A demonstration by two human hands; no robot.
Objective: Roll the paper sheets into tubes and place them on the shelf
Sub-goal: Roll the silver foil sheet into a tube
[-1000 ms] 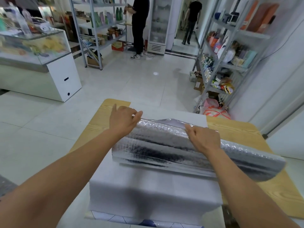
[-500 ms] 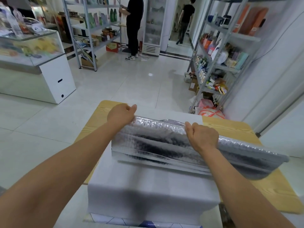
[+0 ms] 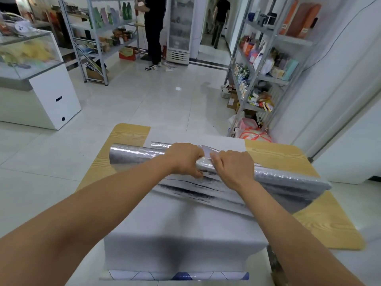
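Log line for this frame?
phase: rolling | left hand: grips silver sheet | right hand: grips silver sheet | state: part-rolled on table | shelved: no

I have one view only, from the camera worn on my head. It faces forward and down, along both forearms, onto the desk [image 3: 274, 155] right in front of me. My left grip [image 3: 183, 159] and right grip [image 3: 233, 166] sit close together just above the frame's middle, holding the silver sheet [image 3: 288, 178], near enough that knuckles show. The wide lens bends the edges, so the shelf rack [image 3: 274, 79] on the right leans inward. Past the desk the view reaches over the tiled floor [image 3: 144, 104] to a glass counter [image 3: 31, 58] far left and a glass-door cooler [image 3: 179, 27] at the back.
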